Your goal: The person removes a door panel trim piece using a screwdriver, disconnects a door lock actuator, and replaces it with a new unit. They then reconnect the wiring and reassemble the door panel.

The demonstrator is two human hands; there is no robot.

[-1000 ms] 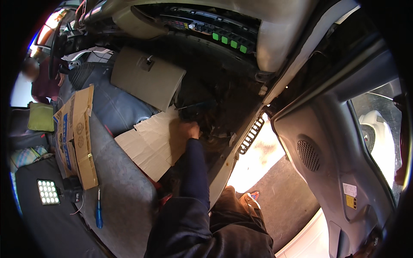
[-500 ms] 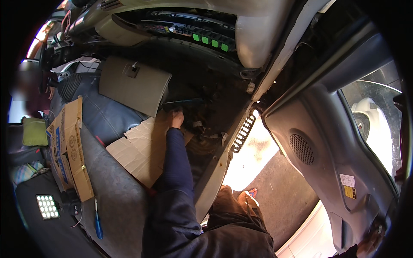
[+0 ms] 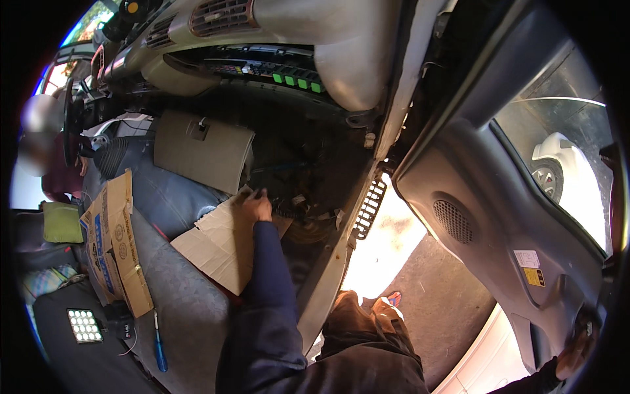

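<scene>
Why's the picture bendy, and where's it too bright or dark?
Head view: the fisheye lens bends straight edges near the rim; head view: the ground beyond the doorsill glares almost white; head view: the footwell sinks into shadow, but the cardboard by the left hand shows clearly.

"Where does the camera look from?"
"The wearer's head, facing down, with the left hand (image 3: 258, 207) near mid-view and the right hand (image 3: 576, 347) by the right rim."
"Near?"
"Fairly; the dashboard (image 3: 354, 59) lies beyond the left hand."
</scene>
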